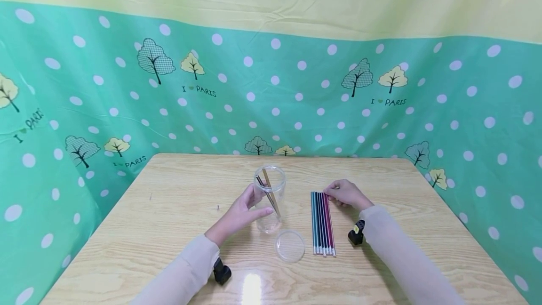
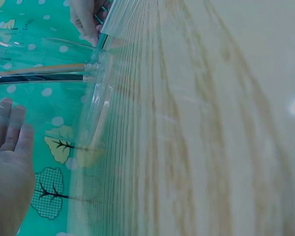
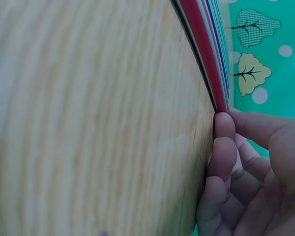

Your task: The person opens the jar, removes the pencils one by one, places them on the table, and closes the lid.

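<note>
A clear jar [image 1: 268,224] stands upright near the middle of the table, its top uncovered. Leaning inside it are a gold pencil [image 1: 267,179] and a dark one [image 2: 49,78]. My left hand [image 1: 242,212] holds the jar from the left, thumb on the near side and fingers on the far side. To the right lies a row of pencils [image 1: 320,225], teal through black and purple to pink-red, with their eraser ends toward me. At its far end my right hand [image 1: 348,194] pinches the tip of the outermost red pencil [image 3: 209,49] between thumb and index finger.
A round clear lid [image 1: 290,246] lies flat between the jar and the pencil row. On the wooden table [image 1: 178,229] a tiny object [image 1: 218,207] sits left of the jar. A patterned green and yellow curtain [image 1: 296,79] hangs behind and at both sides.
</note>
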Demonstrator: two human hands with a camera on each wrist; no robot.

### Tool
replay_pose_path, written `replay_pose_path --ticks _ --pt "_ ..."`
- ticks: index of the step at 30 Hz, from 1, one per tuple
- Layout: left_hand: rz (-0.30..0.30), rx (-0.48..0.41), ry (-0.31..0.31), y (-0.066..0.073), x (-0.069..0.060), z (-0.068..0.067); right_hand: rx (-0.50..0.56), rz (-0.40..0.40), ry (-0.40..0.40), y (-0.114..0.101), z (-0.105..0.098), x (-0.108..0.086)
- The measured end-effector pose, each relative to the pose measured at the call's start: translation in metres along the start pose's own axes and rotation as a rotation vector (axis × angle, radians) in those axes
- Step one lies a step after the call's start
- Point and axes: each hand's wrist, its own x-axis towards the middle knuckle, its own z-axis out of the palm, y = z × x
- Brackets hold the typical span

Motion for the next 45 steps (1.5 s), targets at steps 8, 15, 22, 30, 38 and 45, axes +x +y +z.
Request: replay_pose_path --ticks 8,15,22,30,38,45 --pt "-0.006 -0.010 -0.003 0.000 0.000 0.000 0.009 -0.001 0.004 -0.001 0.001 0.000" --pt "-0.008 -0.006 -0.002 0.002 -0.001 0.001 0.026 0.002 -0.021 -0.003 -0.002 -0.002" --pt "-0.009 -0.003 -0.007 0.002 -0.001 0.001 0.050 -0.004 -0.060 -0.005 -0.008 -0.004" --pt "-0.005 -0.008 -0.004 0.002 -0.002 0.001 -0.002 -0.043 -0.049 -0.019 -0.018 -0.011" --pt "-0.011 -0.006 -0.002 0.003 -0.002 0.000 -0.038 -0.135 -0.046 -0.038 -0.024 -0.012" --pt "-0.006 -0.005 -0.003 0.002 -0.001 0.000 -0.061 -0.236 -0.038 -0.064 -0.025 -0.020"
